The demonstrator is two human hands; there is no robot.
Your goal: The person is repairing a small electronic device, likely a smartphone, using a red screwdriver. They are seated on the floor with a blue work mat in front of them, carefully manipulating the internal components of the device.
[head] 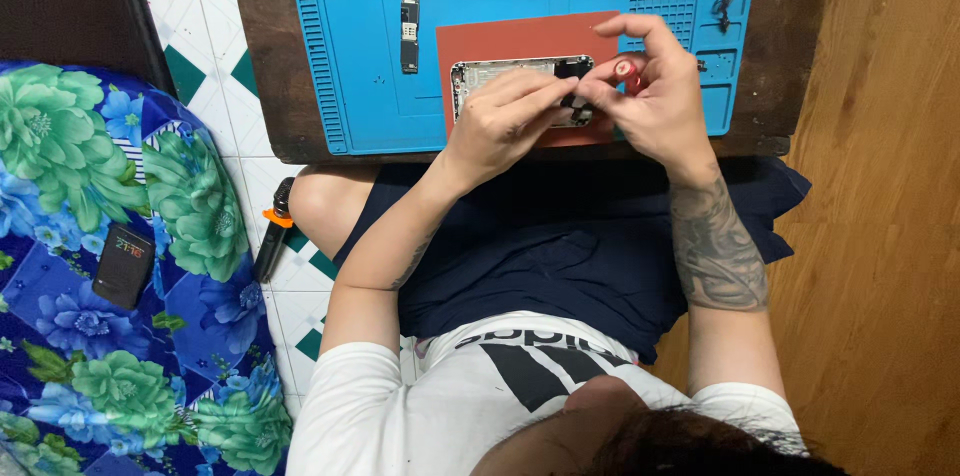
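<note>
Opened phone under work on red pad.
Phone (500,76) lies open, board (409,26) already out; left hand (500,121) pinches its right end, right hand (650,86) clamps a red tool (628,73); reassembly remains.

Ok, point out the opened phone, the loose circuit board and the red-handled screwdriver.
opened phone (490,71): head view, bare inner frame near its upper left.
circuit board (409,28): head view, middle of the long dark strip.
red-handled screwdriver (626,69): head view, round red handle end.
</note>
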